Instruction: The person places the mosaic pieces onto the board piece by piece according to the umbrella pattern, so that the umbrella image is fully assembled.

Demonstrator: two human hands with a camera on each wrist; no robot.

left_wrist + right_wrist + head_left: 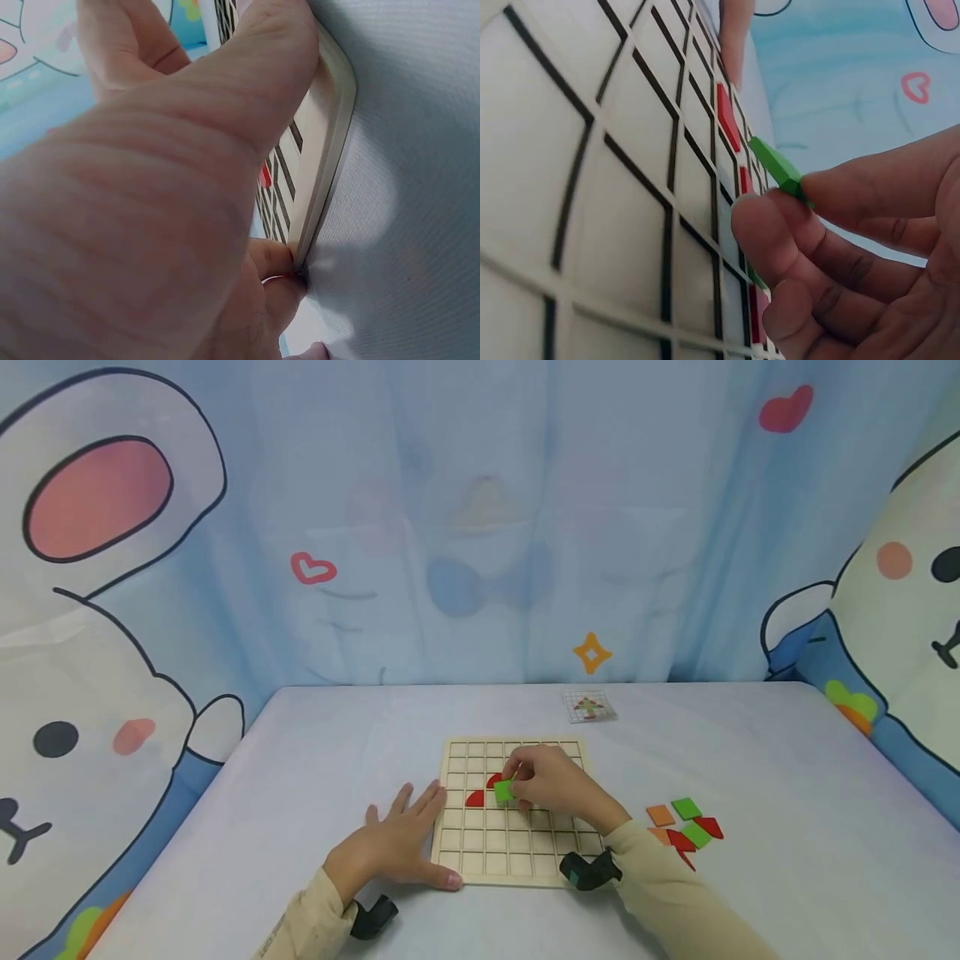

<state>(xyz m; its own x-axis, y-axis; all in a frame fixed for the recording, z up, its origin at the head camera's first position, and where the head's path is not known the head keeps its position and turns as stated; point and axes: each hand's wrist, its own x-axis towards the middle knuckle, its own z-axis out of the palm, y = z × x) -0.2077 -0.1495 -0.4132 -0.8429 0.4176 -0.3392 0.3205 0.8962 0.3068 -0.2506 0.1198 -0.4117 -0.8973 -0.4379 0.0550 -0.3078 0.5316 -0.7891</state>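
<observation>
A wooden grid board (pixel 472 864) lies on the table. My right hand (pixel 555 783) is over the board and pinches a green square tile (pixel 503 792) between thumb and fingers. In the right wrist view the green tile (pixel 778 165) is tilted, its far end free of the fingertips. Two red rounded tiles sit in the grid: one (pixel 475 798) in plain sight, another (pixel 493 779) close to the held tile. More red and green shows behind the right fingers, partly hidden. My left hand (pixel 397 843) is spread at the board's left edge, thumb at the near corner (pixel 341 71).
Right of the board lie loose tiles, among them an orange one (pixel 661 815), a green one (pixel 686 808) and a red one (pixel 709 827), some overlapping. A pattern card (pixel 589 706) rests behind the board. A printed curtain (pixel 480 527) hangs beyond the table.
</observation>
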